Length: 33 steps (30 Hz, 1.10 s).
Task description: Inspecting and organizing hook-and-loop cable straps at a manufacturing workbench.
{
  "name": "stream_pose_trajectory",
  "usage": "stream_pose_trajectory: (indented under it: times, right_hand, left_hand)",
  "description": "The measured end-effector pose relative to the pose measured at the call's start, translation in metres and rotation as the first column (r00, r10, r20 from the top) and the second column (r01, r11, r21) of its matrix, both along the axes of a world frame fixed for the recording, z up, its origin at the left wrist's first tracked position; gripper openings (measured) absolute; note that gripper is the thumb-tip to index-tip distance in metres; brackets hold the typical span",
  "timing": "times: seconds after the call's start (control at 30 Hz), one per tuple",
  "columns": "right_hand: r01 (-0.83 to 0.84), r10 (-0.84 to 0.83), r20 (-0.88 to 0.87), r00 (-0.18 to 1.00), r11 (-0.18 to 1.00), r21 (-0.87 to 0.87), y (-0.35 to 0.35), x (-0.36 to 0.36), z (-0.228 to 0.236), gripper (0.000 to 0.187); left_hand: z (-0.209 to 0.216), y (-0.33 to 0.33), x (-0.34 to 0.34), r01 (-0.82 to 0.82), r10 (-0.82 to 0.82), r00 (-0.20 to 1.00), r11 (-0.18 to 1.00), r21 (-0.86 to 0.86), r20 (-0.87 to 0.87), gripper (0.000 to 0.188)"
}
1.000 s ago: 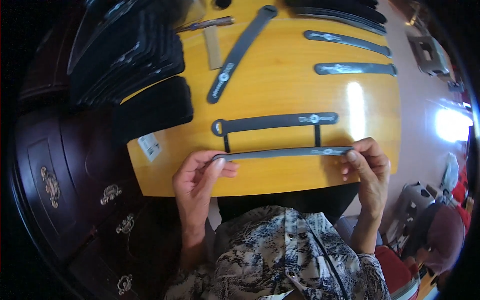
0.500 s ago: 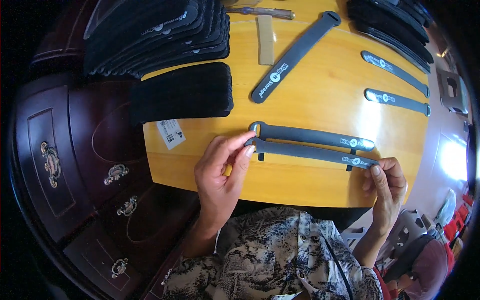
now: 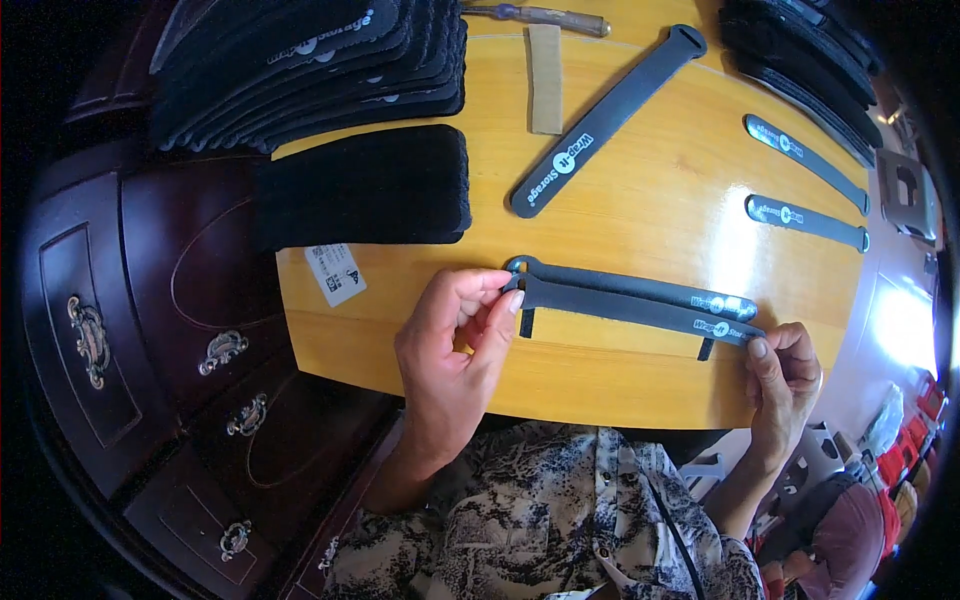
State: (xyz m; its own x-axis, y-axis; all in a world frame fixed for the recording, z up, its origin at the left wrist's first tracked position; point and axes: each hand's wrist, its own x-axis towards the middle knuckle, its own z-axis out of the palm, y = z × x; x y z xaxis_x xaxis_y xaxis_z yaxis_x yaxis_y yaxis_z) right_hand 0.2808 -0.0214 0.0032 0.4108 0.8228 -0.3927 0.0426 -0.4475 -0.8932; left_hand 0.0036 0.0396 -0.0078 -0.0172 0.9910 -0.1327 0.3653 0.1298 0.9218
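A dark grey storage strap [image 3: 620,310] with a slotted loop end is stretched between my hands. My left hand [image 3: 450,350] pinches the loop end between thumb and forefinger. At the rounded, printed end, my right hand [image 3: 785,385] grips with thumb and fingers. Just beyond lies a second, similar strap [image 3: 640,281], partly covered by the held one. A short black strip [image 3: 527,324] shows below the left end, and another black strip [image 3: 706,350] sticks out below the right end. How these strips lie beneath the straps is hidden.
A larger grey strap [image 3: 610,120] lies diagonally beside a tan strip [image 3: 545,80] and a screwdriver [image 3: 550,18]. Black strap stacks [image 3: 365,190] stand left; more [image 3: 800,60] lie far right. Two small straps [image 3: 805,222] rest at right. A white label [image 3: 337,274] is near the left edge.
The held strap has moved away from me, closer to the second strap, and now overlaps part of it. Both hands keep their hold. The whole view has shifted slightly.
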Motion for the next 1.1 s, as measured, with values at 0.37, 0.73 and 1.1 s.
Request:
stream_pose_trajectory:
  times: [0.37, 0.73, 1.1]
  right_hand:
    - [-0.02, 0.02, 0.029, 0.999, 1.0, 0.001, 0.002, -0.002, -0.001, 0.018]
    - [-0.032, 0.031, 0.057, 0.998, 0.999, 0.007, 0.004, -0.002, 0.0, 0.018]
    - [0.007, -0.003, 0.055, 0.998, 0.998, -0.061, 0.001, -0.002, 0.003, 0.015]
  left_hand:
    - [0.006, 0.001, 0.004, -0.012, 0.013, 1.0, 0.998, -0.058, 0.013, 0.017]
    - [0.0, 0.004, 0.005, -0.009, 0.01, 0.997, 1.0, 0.018, -0.072, 0.016]
    - [-0.002, 0.002, 0.007, 0.019, -0.018, 0.985, 1.0, 0.003, -0.171, 0.011]
